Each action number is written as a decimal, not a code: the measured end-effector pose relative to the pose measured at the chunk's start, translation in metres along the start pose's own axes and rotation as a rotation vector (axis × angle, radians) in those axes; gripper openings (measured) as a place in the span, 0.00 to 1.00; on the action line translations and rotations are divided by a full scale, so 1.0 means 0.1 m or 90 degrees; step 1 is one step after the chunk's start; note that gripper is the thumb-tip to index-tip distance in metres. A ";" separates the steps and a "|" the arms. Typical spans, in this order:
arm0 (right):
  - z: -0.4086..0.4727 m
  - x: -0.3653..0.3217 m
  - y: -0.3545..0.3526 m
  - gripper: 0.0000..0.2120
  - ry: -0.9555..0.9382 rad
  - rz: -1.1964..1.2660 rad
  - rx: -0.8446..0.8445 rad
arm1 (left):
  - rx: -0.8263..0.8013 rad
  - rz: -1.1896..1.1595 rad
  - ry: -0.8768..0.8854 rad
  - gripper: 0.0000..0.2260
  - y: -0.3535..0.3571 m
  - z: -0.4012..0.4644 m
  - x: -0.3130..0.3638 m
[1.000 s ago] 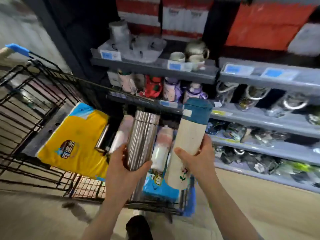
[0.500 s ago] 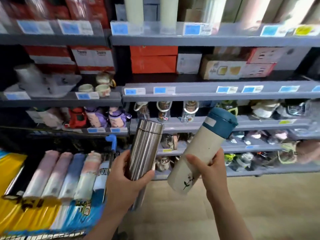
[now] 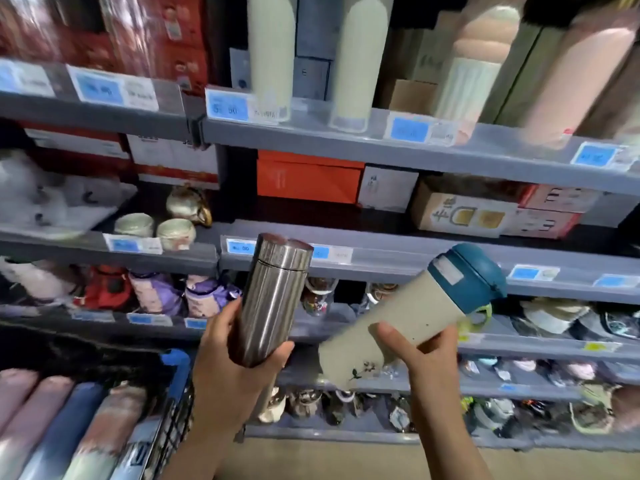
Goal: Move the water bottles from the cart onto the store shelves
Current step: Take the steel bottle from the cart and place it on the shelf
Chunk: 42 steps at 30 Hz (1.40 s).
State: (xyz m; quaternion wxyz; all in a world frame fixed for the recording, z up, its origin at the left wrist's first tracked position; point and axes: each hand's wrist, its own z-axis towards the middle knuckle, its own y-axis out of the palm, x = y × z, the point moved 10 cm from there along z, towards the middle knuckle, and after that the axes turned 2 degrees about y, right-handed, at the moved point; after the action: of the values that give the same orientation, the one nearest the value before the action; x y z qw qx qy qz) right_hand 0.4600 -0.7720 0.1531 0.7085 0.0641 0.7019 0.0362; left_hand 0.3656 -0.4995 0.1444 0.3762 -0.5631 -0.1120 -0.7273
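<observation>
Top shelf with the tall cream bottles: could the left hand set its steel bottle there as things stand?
Probably yes. The left hand holds the steel bottle upright in open air, and a gap shows between the cream bottles on the top shelf.

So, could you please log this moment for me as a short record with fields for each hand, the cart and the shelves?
left hand: grips the steel bottle, nearly upright
right hand: grips the cream bottle, tilted, teal lid up and to the right
cart: lower left, pastel bottles lying side by side
top shelf: tall cream and pink bottles standing
middle shelf: boxes above, blue price tags on its edge
stage: both bottles in the air, neither shelved yet
</observation>
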 end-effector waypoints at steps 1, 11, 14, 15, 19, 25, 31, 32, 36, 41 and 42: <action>0.15 0.00 0.13 0.42 0.002 0.003 -0.011 | 0.007 -0.004 -0.011 0.36 0.00 0.11 -0.09; 1.23 0.05 0.82 0.43 0.014 0.214 0.087 | 0.113 0.020 -0.062 0.44 -0.19 0.65 -0.43; 1.49 0.12 0.88 0.40 0.034 0.256 0.137 | 0.131 0.041 -0.068 0.42 -0.20 0.69 -0.40; 1.56 0.15 0.89 0.41 0.037 0.254 0.147 | 0.134 0.051 -0.067 0.41 -0.20 0.70 -0.39; 1.82 0.20 0.95 0.43 0.029 0.219 0.142 | 0.162 0.080 -0.070 0.43 -0.17 0.74 -0.38; 2.06 0.16 1.07 0.39 0.004 0.091 0.084 | 0.172 0.066 -0.067 0.38 -0.04 0.80 -0.37; 2.17 0.01 1.26 0.31 -0.061 -0.049 -0.011 | 0.176 0.056 -0.042 0.35 0.03 0.86 -0.30; 2.18 -0.02 1.29 0.32 -0.075 -0.078 -0.018 | 0.178 0.055 -0.039 0.34 0.04 0.86 -0.30; 2.22 -0.08 1.39 0.34 -0.125 -0.223 -0.035 | 0.178 0.053 -0.037 0.34 0.04 0.86 -0.33; 2.25 -0.10 1.42 0.34 -0.143 -0.326 -0.058 | 0.164 0.050 -0.050 0.36 0.06 0.83 -0.42; 2.25 -0.10 1.42 0.34 -0.146 -0.343 -0.063 | 0.161 0.049 -0.053 0.36 0.07 0.82 -0.44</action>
State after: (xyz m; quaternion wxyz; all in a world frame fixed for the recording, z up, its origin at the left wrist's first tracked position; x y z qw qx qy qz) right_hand 0.6904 -0.6419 0.1848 0.7694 -0.1558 0.6064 -0.1263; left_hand 0.4345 -0.4376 0.1312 0.4671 -0.5448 -0.1967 -0.6681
